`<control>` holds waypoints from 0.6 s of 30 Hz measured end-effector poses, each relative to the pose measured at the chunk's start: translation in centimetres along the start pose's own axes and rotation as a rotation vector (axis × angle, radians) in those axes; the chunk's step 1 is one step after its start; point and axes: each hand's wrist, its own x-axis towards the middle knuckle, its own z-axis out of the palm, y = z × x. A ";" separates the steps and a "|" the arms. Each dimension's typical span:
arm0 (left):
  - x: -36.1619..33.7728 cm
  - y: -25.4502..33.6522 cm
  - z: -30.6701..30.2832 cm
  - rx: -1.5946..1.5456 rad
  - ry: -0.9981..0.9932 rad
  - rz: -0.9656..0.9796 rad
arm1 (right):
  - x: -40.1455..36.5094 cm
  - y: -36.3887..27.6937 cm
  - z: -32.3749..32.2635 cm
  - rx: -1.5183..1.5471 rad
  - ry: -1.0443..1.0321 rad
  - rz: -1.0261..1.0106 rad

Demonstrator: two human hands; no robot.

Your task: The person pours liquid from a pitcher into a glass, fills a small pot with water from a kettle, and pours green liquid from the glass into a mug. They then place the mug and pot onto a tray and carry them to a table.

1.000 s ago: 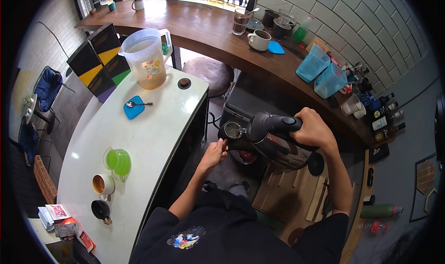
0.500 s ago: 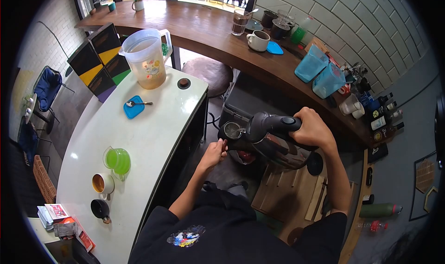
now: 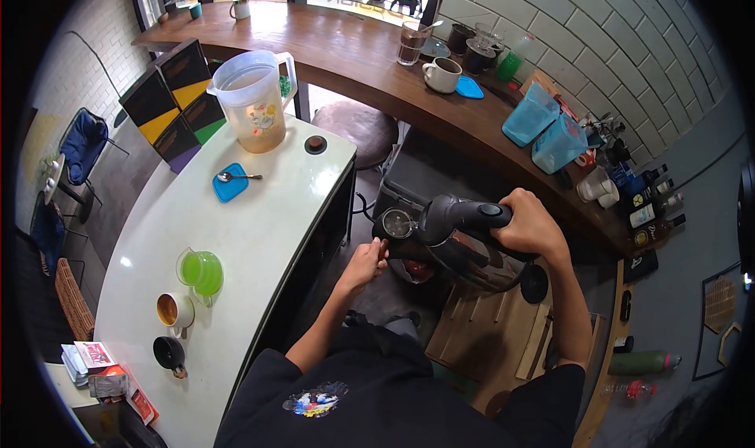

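Note:
My right hand point(image 3: 528, 226) is wrapped round the black handle of an electric kettle point(image 3: 480, 263), which is tilted with its spout end toward the left. Beside the spout is a small round strainer point(image 3: 398, 223) over a dark container. My left hand point(image 3: 366, 264) is closed on a dark handle at the container's near side. Both hands are held over the gap between the white counter and the wooden one. What lies inside the dark container is hidden by the strainer.
The white counter point(image 3: 259, 235) bears a large pitcher point(image 3: 254, 110), a jug of green liquid point(image 3: 202, 272), a cup point(image 3: 174, 310) and a black cup point(image 3: 168, 353). On the wooden counter point(image 3: 346, 47) stand a white mug point(image 3: 442, 74) and blue containers point(image 3: 530, 114). A stool point(image 3: 355, 129) stands between.
The view has shifted slightly. Both hands keep their hold, and the kettle stays tilted beside the strainer.

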 end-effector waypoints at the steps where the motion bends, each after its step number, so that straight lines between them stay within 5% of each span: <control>1: 0.1 0.0 0.0 -0.001 0.001 0.002 | 0.0 0.0 0.0 0.005 0.002 -0.001; 18: 0.3 0.0 0.2 0.001 0.007 0.005 | 0.4 0.7 0.6 0.033 0.038 -0.035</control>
